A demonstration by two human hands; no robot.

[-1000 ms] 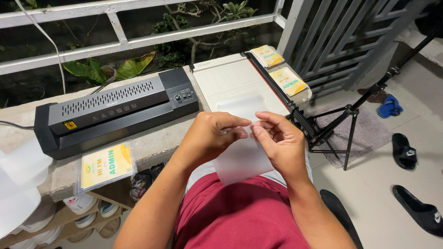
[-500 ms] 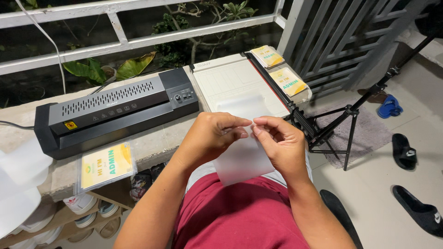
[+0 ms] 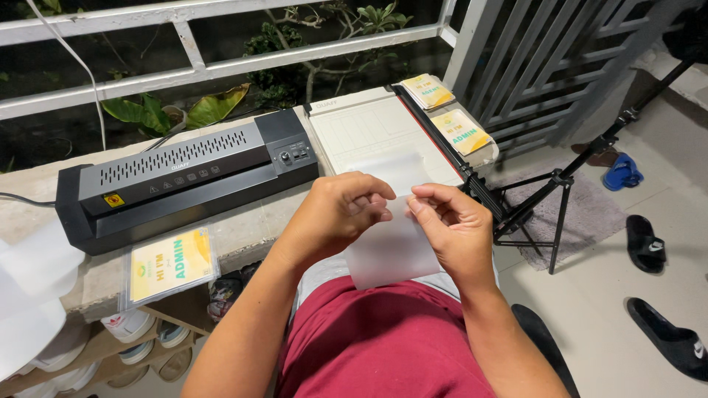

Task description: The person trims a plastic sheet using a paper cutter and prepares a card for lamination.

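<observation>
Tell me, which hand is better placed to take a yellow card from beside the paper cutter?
Probably the right hand. It pinches the clear pouch on the side nearer the yellow cards by the paper cutter; the left hand would cross over.

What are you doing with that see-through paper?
The person holds a clear plastic sheet up in front of them, with the left hand and right hand both pinching its top edge. On the ledge behind sits a black laminator, with a paper cutter beside it. One finished yellow card lies in front of the laminator, and two more cards lie beyond the cutter.
</observation>
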